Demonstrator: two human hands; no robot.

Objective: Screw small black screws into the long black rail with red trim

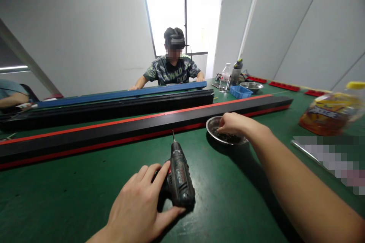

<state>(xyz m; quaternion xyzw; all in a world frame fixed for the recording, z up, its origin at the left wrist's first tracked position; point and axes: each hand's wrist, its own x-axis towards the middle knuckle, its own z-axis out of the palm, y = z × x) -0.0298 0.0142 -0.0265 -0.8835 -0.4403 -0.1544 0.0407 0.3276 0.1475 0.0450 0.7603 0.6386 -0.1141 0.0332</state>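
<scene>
My left hand point(139, 197) is wrapped around the handle of a black cordless drill point(181, 176). The drill rests on the green table with its thin bit pointing away from me, close to a long black bar with red edges point(142, 122). Reaching into a shallow metal bowl point(209, 131), my right hand point(232, 123) has its fingers bent together among small dark pieces, likely screws. Whatever is between those fingertips is too small and hidden to make out.
Beyond the bar lie a black bar point(114, 108) and a blue bar point(122, 94), the latter under the hands of a person point(176, 66) opposite. A blue tray point(241, 92), water bottle point(225, 78) and second bowl point(253, 86) stand back right. An orange-filled jug point(327, 114) is nearer.
</scene>
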